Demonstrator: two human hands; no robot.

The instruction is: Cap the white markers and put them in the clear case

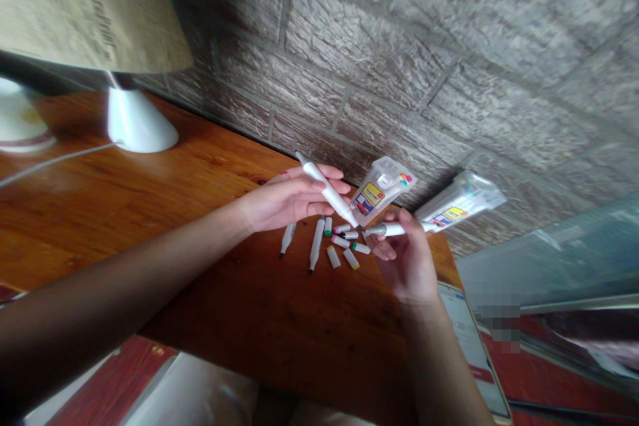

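My left hand (pixel 289 200) holds a white marker (pixel 325 190) between its fingers, the tip pointing down to the right. My right hand (pixel 407 256) pinches a second white marker (pixel 392 229) held level, its grey tip almost touching the tip of the first. Below the hands, several loose markers and caps (pixel 332 243) lie scattered on the wooden table (pixel 200 213). Two clear plastic marker cases (pixel 382 190) (pixel 459 203) lean against the brick wall behind the hands.
A white lamp base (pixel 137 123) with a beige shade (pixel 84 6) stands at the back left, its cord trailing left. A phone (pixel 474 346) lies at the table's right edge by my right forearm. The brick wall (pixel 399 46) closes the back.
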